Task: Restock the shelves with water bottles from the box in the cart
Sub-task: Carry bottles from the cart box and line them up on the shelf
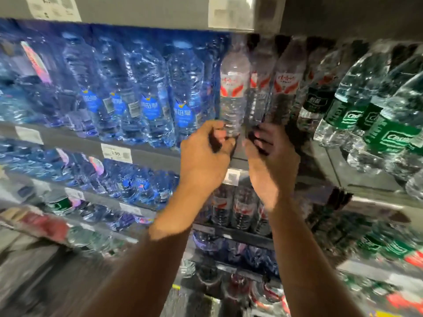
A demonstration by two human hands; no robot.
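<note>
A clear water bottle (pixel 233 88) with a red and white label stands upright at the front of the upper shelf (pixel 137 154). My left hand (pixel 203 156) grips its base from the left. My right hand (pixel 270 161) is just right of that bottle, fingers curled at the foot of the neighbouring red-labelled bottle (pixel 259 88); whether it grips it is unclear through the blur. More red-labelled bottles (pixel 286 83) stand in a row behind and to the right. The box and cart are out of view.
Blue-labelled bottles (pixel 148 106) fill the shelf to the left and green-labelled bottles (pixel 357 110) the shelf to the right. Lower shelves hold more bottles (pixel 242 209). A price tag (pixel 116 153) sits on the shelf edge. The shelf above (pixel 148 14) hangs close over the bottle tops.
</note>
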